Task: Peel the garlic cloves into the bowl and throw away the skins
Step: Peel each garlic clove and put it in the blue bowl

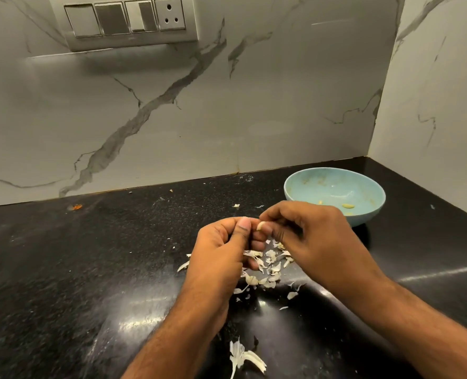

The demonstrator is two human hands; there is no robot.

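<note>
Nearest me, one large skin husk point(244, 356) lay on the black bench point(62, 269). Beyond it, my left hand point(221, 250) and right hand point(311, 236) both pinched one garlic clove point(260, 225) above the scattered skins point(268, 266). Farthest, one blue bowl point(333, 195) held three peeled cloves point(347, 205).

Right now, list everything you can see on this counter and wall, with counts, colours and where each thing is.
bowl: one, light blue, back right of the counter.
peeled cloves: at least two, pale yellow, inside the bowl.
garlic skins: many, off-white, scattered under the hands.
skin cluster: one, white, near counter edge.
counter: one, black speckled.
switch panel: one, grey, upper left wall.
garlic clove: one, pale, pinched between both hands' fingers.
left hand: one, centre.
right hand: one, before the bowl.
</note>
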